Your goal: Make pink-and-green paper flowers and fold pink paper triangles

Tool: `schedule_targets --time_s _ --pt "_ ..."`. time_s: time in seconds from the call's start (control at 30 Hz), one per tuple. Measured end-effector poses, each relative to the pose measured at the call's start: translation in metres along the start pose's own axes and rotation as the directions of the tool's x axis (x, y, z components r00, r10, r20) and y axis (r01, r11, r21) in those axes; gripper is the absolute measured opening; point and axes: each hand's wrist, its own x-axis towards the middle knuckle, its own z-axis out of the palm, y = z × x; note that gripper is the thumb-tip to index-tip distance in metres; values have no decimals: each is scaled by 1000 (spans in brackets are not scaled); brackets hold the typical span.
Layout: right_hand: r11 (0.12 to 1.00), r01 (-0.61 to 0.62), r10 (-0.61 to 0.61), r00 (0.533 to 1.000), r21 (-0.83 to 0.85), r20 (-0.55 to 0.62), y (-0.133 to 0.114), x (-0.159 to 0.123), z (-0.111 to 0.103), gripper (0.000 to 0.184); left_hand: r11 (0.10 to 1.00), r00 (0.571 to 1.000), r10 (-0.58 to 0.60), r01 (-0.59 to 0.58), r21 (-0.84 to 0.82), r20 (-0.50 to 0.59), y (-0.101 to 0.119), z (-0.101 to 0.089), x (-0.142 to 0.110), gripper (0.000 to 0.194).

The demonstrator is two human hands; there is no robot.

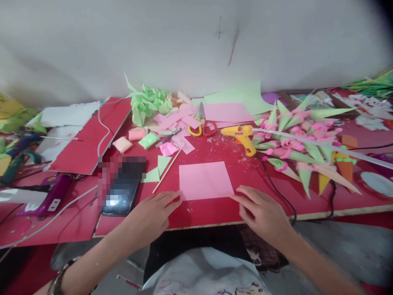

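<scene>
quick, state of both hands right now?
Left hand: open, fingertips at the near left corner of the pink sheet.
Right hand: open, fingertips at its near right corner.

Pink Paper Lay Flat Near the Table's Front Edge

The paper (205,180) was light pink, plain and evenly colored, with four straight sides. It lay flat on the red table (201,214), its longer sides running left to right. The near side ran roughly along the table's front edge, with a strip of red showing between the two. In view, the left side stood almost straight up and down, while the right side slanted outward toward the front. Both far corners were sharp and uncovered. Whether it was one layer or several could not be told.
</scene>
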Motion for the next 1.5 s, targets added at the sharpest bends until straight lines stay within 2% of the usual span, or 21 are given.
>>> schedule_targets --time_s 0.13,0.23,0.3,0.37,0.4,0.5,0.6,0.7,0.8,0.93,1.0,1.1,1.2,1.27,1.33,1.37,1.43,1.5 --pt "998 -26 26 1000 -59 2 8 4 -5 25 999 998 -34 36 28 -58 9 -3 3 43" --pt "1000 13 -12 1000 -24 21 5 20 -3 21 998 995 -59 60 18 -79 10 -3 13 29" --pt "994 94 -99 990 58 96 0 35 2 33 997 992 -77 77 1 -99 9 0 24 24" --pt "982 142 -161 975 123 155 -5 48 9 38 996 982 -85 83 -22 -171 7 3 37 37" --pt "977 168 -188 968 129 164 -7 53 12 34 996 974 -91 87 -30 -208 7 4 43 43" --pt "939 339 -343 926 52 158 -8 62 20 20 997 957 -76 78 -5 -280 6 5 59 50" --pt "885 462 -452 883 -61 129 -5 65 20 21 996 955 -16 40 76 -298 5 3 68 45" --pt "901 420 -420 907 -112 25 -4 71 13 20 982 950 60 -1 190 -308 2 -3 72 19" --pt "918 382 -392 915 -104 -97 -9 83 3 18 963 938 118 -27 268 -327 3 -16 75 17" --pt "896 424 -444 860 -129 -251 -22 98 -12 21 956 937 158 -65 287 -312 12 -43 73 17" --pt "891 429 -453 847 -145 -278 -24 102 -22 23 952 938 171 -78 296 -301 15 -55 68 16" --pt "889 422 -456 849 -176 -268 -11 103 -39 24 947 942 150 -49 317 -300 12 -67 54 21" --pt "909 360 -406 881 -211 -244 13 98 -53 25 952 949 109 -14 305 -297 3 -73 40 27" --pt "938 263 -325 893 -225 -311 25 94 -59 25 960 954 80 4 279 -288 -2 -75 33 27" --pt "965 198 -253 883 -174 -396 26 92 -61 22 969 965 64 0 246 -254 -4 -78 30 25" --pt "969 209 -243 884 -129 -400 23 91 -62 19 973 971 72 -17 231 -230 -3 -80 30 25" --pt "950 307 -312 906 -64 -286 9 93 -61 15 973 974 121 -79 215 -190 2 -83 32 24" --pt "929 368 -370 912 -47 -176 -5 97 -60 17 968 966 143 -90 236 -216 7 -86 35 25"
